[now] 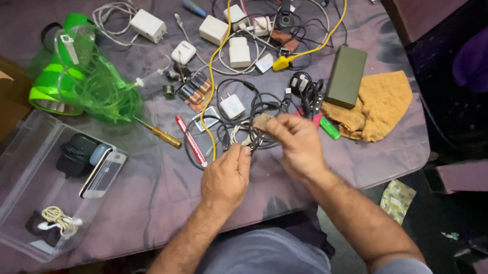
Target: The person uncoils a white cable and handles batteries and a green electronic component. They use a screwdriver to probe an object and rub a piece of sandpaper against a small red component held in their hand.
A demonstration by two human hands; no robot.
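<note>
A clear plastic bin (pixel 23 197) sits at the near left corner of the desk (pixel 156 193), its open top facing up; inside lie a black pouch-like item (pixel 73 153), a phone with a pale edge (pixel 104 173) leaning beside it, and a coiled cream cord (pixel 60 220) near the bin's front end. Behind the bin lies a crumpled green translucent bag (pixel 83 82). The left hand (pixel 225 178) comes up from the near edge, knuckles up, with thumb and forefinger pressed together on a strand of the black cable tangle (pixel 250 120) at the middle of the desk. The right hand (pixel 297 146) reaches in from the right, forearm slanting across the desk's front edge, its fingertips pinching a small tan piece (pixel 263 121) just above the same tangle; the two hands are close, nearly touching. Around the tangle lie a white plug adapter (pixel 232 105), a red pen (pixel 190 140), a yellow-handled screwdriver (pixel 158 133) and a yellow cable (pixel 218 56) running towards the far side. Farther right, a dark green power bank (pixel 346 75) rests partly on an orange cloth (pixel 378 106) close to the rounded right edge. The barest stretch of purple cover lies between the bin and the left hand, along the near edge.
</note>
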